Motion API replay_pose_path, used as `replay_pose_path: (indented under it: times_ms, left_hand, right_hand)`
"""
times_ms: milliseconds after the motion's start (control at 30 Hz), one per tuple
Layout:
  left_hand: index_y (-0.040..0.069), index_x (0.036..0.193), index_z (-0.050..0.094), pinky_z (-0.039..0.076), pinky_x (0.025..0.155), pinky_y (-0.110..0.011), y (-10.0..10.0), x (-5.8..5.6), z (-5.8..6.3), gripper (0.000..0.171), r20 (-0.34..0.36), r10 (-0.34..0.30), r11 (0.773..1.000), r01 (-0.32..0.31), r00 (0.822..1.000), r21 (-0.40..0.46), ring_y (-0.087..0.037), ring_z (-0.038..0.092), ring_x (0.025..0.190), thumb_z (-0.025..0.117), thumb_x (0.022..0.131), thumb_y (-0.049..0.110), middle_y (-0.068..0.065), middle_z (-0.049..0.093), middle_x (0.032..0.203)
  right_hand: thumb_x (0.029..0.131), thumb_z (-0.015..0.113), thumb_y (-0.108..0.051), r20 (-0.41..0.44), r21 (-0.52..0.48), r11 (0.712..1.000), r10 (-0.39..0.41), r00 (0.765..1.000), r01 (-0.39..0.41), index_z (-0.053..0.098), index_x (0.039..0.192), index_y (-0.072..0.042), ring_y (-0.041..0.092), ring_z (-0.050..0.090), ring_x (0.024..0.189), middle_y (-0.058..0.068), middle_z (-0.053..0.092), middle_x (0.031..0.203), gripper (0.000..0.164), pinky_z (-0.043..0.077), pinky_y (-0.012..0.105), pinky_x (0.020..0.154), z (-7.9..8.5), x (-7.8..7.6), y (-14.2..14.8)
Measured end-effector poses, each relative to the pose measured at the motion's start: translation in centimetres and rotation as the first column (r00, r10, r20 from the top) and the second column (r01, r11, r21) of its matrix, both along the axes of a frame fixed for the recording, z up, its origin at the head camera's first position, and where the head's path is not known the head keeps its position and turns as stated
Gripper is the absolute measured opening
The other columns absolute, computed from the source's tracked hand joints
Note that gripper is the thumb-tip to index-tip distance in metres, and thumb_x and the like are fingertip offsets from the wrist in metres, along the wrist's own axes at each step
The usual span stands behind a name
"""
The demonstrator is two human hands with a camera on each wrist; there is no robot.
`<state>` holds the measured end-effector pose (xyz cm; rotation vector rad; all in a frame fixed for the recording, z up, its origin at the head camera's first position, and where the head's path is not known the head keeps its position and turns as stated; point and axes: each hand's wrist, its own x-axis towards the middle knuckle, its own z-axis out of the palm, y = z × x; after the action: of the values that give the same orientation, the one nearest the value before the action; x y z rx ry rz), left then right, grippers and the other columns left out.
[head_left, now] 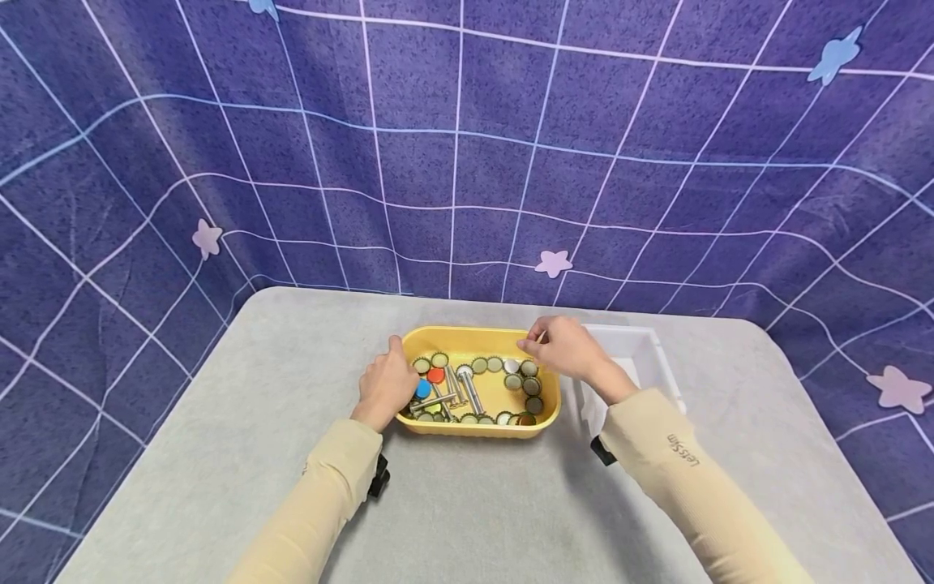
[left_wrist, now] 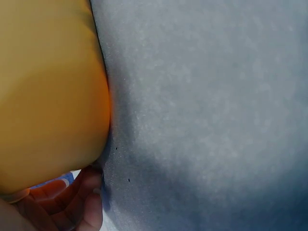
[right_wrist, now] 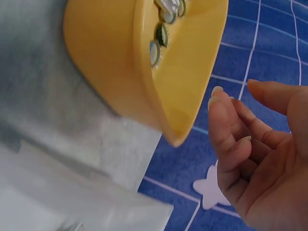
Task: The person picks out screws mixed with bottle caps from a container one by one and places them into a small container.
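Apparently, yellow tray (head_left: 477, 431) against left hand (head_left: 387, 383).

A screened-off tabletop workspace: a violet-blue, grid-lined fabric curtain (head_left: 409, 170) with pastel star shapes (head_left: 553, 264) fills the upper frame and both sides, enclosing a pale grey, round-cornered table (head_left: 474, 503) below; home or studio, one cannot tell.
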<state>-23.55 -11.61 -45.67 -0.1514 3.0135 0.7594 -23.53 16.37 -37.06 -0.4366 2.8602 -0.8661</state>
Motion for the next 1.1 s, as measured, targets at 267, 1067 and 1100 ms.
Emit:
replay_pose_path:
  times_ms: [267,1067,1100]
  left_hand:
    - [0.005,0.123,0.041,0.050,0.065,-0.052,0.0,0.0,0.0,0.037,0.002,0.004,1.000,-0.004,1.000,-0.001,-0.043,0.067,0.084,0.053,0.089,0.018,-0.025,0.067,0.096]
    - [0.006,0.124,0.040,0.050,0.066,-0.051,0.1,0.2,0.2,0.040,0.020,0.017,1.000,-0.017,1.000,0.001,-0.041,0.067,0.084,0.055,0.089,0.018,-0.024,0.067,0.096]
    - [0.005,0.124,0.040,0.050,0.066,-0.051,0.1,0.2,0.2,0.040,0.020,0.014,1.000,-0.014,1.000,0.003,-0.041,0.067,0.083,0.055,0.089,0.017,-0.024,0.067,0.096]
  right_hand:
    - [0.092,0.065,-0.031,0.018,0.096,0.994,0.042,0.999,-0.044,0.068,0.091,-0.008,0.013,0.054,0.061,0.003,0.068,0.075,0.024,0.040,0.025,0.057,-1.1,0.3,-2.3]
    - [0.078,0.073,-0.060,-0.009,0.351,0.936,0.034,0.999,-0.029,0.054,0.074,-0.018,0.021,0.059,0.068,-0.001,0.057,0.071,0.046,0.043,0.038,0.057,-6.6,2.2,-8.3]
    - [0.078,0.073,-0.060,0.001,0.347,0.938,0.025,1.000,-0.023,0.053,0.074,-0.018,0.021,0.058,0.067,-0.001,0.057,0.071,0.047,0.043,0.038,0.056,-6.7,2.3,-8.4]
